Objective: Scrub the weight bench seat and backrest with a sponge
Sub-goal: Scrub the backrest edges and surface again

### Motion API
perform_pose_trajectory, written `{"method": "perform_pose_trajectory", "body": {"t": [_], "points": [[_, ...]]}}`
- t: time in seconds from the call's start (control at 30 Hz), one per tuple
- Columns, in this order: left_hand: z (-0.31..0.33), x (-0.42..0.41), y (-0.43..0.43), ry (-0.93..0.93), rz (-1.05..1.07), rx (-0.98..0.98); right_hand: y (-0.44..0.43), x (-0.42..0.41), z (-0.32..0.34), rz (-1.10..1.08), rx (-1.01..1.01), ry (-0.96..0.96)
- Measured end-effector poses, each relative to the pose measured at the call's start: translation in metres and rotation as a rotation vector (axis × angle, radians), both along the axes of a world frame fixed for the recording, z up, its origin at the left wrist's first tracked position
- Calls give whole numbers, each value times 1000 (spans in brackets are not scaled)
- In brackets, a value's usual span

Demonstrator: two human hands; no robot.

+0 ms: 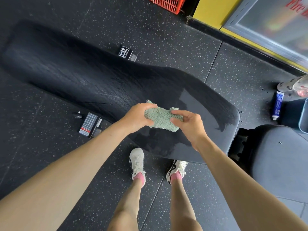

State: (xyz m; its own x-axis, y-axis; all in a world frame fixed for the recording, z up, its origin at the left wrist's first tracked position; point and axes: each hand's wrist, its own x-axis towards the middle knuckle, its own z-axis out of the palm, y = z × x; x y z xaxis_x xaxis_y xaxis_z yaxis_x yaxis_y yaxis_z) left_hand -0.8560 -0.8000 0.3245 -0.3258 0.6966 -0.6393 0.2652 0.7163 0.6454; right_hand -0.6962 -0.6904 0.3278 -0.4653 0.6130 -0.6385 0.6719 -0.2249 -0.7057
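Gripping green sponge (161,117) between both hands, left hand (137,117), right hand (190,124), above backrest (93,77)

Both bare arms reach forward, the left hand (136,118) and right hand (188,122) meeting, fingers curled, each gripping an end of the sponge (160,118).
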Motion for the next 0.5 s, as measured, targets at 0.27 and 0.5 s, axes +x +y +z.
{"method": "perform_pose_trajectory", "body": {"t": [0.27,0.5], "points": [[2,-18,5,-79,-63,-37,-7,-5,-3,36,131,-201],[4,-29,5,-916,475,31,-4,-10,0,-593,-710,412]]}}
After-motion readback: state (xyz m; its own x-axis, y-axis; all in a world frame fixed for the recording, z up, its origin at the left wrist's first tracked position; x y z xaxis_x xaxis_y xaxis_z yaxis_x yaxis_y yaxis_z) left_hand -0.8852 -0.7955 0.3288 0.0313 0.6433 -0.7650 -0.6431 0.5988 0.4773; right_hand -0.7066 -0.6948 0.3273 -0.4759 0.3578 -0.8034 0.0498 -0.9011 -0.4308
